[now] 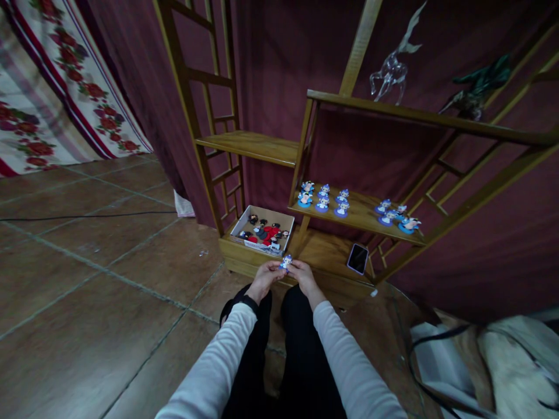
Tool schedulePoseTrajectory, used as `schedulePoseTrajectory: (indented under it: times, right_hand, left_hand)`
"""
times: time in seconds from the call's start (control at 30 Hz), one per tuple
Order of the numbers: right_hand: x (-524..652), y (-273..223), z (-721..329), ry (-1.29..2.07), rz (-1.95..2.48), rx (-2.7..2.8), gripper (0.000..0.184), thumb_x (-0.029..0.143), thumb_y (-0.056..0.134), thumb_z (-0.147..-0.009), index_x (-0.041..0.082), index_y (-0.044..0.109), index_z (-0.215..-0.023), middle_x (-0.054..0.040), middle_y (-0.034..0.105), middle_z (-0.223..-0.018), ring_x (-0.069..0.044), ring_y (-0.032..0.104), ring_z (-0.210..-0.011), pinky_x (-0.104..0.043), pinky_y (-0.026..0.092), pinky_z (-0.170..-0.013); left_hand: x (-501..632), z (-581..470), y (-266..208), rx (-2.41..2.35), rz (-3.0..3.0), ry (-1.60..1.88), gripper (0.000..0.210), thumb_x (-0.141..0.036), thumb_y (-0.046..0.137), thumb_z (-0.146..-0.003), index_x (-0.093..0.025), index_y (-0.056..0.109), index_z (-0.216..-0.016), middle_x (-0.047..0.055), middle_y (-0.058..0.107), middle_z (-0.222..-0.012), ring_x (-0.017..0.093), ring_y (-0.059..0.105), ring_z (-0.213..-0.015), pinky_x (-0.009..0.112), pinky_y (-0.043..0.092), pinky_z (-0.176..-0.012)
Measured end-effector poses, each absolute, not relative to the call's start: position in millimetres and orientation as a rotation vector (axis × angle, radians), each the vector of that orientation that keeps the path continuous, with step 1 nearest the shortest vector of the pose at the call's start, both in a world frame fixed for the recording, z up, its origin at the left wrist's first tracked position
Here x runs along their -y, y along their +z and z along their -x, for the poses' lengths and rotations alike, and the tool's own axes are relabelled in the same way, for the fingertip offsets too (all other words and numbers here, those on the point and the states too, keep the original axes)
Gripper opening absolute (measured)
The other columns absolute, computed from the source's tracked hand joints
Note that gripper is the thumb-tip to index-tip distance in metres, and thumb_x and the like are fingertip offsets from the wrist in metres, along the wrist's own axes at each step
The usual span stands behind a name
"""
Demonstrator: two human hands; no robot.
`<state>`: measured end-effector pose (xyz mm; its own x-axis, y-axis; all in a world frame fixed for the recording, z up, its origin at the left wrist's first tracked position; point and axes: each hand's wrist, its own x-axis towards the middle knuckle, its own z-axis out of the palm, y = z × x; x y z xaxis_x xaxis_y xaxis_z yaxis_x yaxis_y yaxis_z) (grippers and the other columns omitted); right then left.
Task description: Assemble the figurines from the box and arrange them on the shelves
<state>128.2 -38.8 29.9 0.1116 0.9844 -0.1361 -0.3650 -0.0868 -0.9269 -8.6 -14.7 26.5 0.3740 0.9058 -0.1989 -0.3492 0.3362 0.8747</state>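
Note:
Both hands meet in front of the shelf's low edge, closed on one small white-and-purple figurine (286, 262). My left hand (265, 278) grips its left side, and my right hand (304, 274) grips its right side. The figurine is upright; the fingers partly cover its base. Just beyond my hands is a shallow cardboard box (285, 219) with several small red and black figures (271, 234) lying in it. On the shelf board above, several similar figurines (323, 203) stand in rows at the left, and more figurines (388, 217) form a group at the right.
A phone (358, 258) lies on the lowest board of the wooden shelf (251, 146). A clear glass horse (391, 75) and a dark green ornament (478, 90) stand on the upper board. Bags (502, 361) lie at the lower right. A dark cable (87, 216) crosses the tiled floor.

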Motion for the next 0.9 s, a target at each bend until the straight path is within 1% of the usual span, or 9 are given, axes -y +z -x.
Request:
schedulePoseTrajectory:
  times: [0.13,0.23,0.4,0.67,0.9]
  right_hand:
    - [38.8,30.3,-127.3,1.36,1.055,0.779,0.037,0.037,0.076,-0.052,0.015,0.068,-0.08,-0.0056,0.07,-0.081,-0.017,0.063,-0.074,-0.033,0.049,-0.076]
    - [39.5,30.7,-126.8,1.338,1.015,0.718,0.035,0.036,0.075,-0.054,0.016,0.068,-0.081,-0.0056,0.07,-0.084,-0.017,0.064,-0.075,-0.034,0.049,-0.078]
    - [40.9,31.7,-124.6,1.278,1.031,0.685,0.032,0.035,0.075,-0.054,0.015,0.068,-0.078,-0.005,0.07,-0.078,-0.017,0.063,-0.072,-0.034,0.049,-0.077]
    - [39.6,32.1,-121.9,1.279,1.069,0.668,0.032,0.036,0.076,-0.05,0.015,0.067,-0.073,-0.0032,0.068,-0.071,-0.014,0.062,-0.064,-0.033,0.049,-0.073]
    - [37.5,28.9,-120.9,1.254,1.091,0.668,0.031,0.036,0.075,-0.053,0.016,0.067,-0.074,-0.0028,0.068,-0.072,-0.014,0.061,-0.065,-0.031,0.049,-0.071]
  left_hand:
    - [12.2,8.2,24.8,-0.783,-0.815,0.956,0.036,-0.016,0.08,-0.051,-0.012,0.066,-0.084,0.005,0.068,-0.068,0.011,0.062,-0.06,0.023,0.046,-0.061]
    - [10.4,8.7,25.3,-0.759,-0.761,0.961,0.037,-0.014,0.079,-0.053,-0.012,0.066,-0.088,0.006,0.069,-0.073,0.012,0.063,-0.064,0.023,0.048,-0.064]
    - [10.2,9.6,27.4,-0.755,-0.74,0.949,0.036,-0.013,0.078,-0.055,-0.011,0.066,-0.089,0.008,0.07,-0.077,0.013,0.064,-0.069,0.024,0.05,-0.067]
    - [11.4,6.8,25.2,-0.773,-0.764,0.99,0.035,-0.013,0.081,-0.051,-0.011,0.065,-0.082,0.007,0.07,-0.072,0.013,0.065,-0.066,0.026,0.051,-0.069]
    - [12.8,5.2,24.9,-0.776,-0.78,1.03,0.041,-0.016,0.082,-0.049,-0.012,0.062,-0.085,0.005,0.069,-0.071,0.014,0.065,-0.066,0.027,0.05,-0.068]
